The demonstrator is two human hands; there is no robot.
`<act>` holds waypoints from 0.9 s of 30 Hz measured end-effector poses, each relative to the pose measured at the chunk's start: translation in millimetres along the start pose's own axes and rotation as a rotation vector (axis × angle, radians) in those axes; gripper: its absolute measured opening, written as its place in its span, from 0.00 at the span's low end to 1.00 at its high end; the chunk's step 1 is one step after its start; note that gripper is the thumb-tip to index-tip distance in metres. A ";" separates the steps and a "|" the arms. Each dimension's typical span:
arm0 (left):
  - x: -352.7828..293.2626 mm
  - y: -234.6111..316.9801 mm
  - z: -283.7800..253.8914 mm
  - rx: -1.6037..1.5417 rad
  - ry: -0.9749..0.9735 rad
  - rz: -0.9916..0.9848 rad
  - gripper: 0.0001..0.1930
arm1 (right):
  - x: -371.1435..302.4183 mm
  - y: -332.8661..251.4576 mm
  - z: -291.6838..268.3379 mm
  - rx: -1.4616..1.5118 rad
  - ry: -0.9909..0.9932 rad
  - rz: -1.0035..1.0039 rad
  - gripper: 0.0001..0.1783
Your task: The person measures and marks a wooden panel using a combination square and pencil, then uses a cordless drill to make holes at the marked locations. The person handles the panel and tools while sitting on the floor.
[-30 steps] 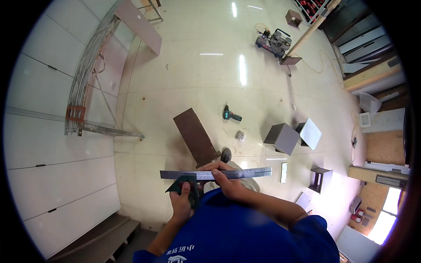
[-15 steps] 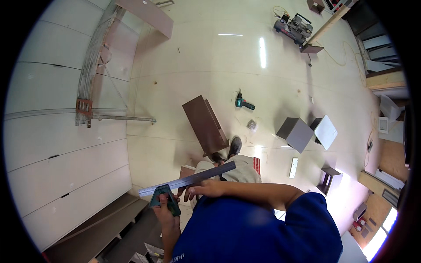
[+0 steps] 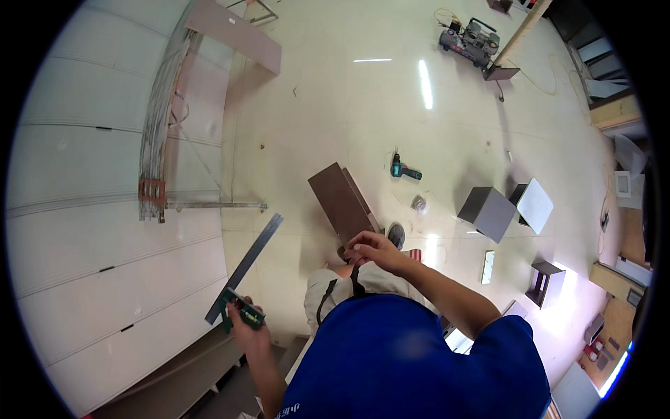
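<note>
My left hand [image 3: 250,331] is closed round the green head of a combination square [image 3: 246,265], held out at my left side. The square's long steel blade slants up and away from the hand. My right hand [image 3: 371,249] is in front of my lap, over the near end of a brown box-like cabinet piece [image 3: 342,202] that lies on the floor by my feet. Its fingers are bent and drawn together; what they hold, if anything, is too small to tell. One dark shoe [image 3: 396,236] shows beside the right hand.
A green and black cordless drill [image 3: 405,167] and a small clear bag [image 3: 419,204] lie ahead. Brown boxes [image 3: 487,213] stand at the right, an air compressor [image 3: 471,43] far right. A metal frame [image 3: 152,188] leans at the left by pale cabinet fronts [image 3: 91,265].
My left hand has swung the combination square outward to the left, blade now steeper. My right hand has left the blade and moved forward and right toward the brown cabinet piece.
</note>
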State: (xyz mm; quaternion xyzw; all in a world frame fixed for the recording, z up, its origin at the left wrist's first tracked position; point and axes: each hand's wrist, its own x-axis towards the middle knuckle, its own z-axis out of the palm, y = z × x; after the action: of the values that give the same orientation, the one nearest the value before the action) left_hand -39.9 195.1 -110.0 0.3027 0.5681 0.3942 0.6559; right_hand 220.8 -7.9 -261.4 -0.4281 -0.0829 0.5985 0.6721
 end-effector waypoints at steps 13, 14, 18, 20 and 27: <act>194.0 -92.0 -13.0 -0.048 -0.741 -0.777 0.21 | 173.4 82.2 128.3 0.278 0.429 -0.094 0.13; 222.1 -94.7 -18.9 -0.114 -0.793 -0.829 0.23 | 189.4 80.4 134.1 0.260 0.463 -0.128 0.13; 332.1 -69.7 -30.7 0.189 -0.960 -0.570 0.21 | 246.2 90.5 162.9 0.228 0.596 -0.125 0.11; 367.2 -60.6 -22.3 0.415 -0.905 -0.484 0.16 | 268.4 100.9 167.0 0.186 0.535 -0.077 0.12; 408.4 -69.4 12.7 0.307 -0.641 -0.575 0.15 | 339.3 107.7 147.0 -0.008 0.415 -0.003 0.12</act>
State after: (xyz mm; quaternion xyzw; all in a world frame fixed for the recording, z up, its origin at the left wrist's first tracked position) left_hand 2.5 512.3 -373.3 0.3332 0.4490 -0.0061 0.8291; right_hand 141.6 350.2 -379.0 -0.5448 0.0544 0.4960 0.6740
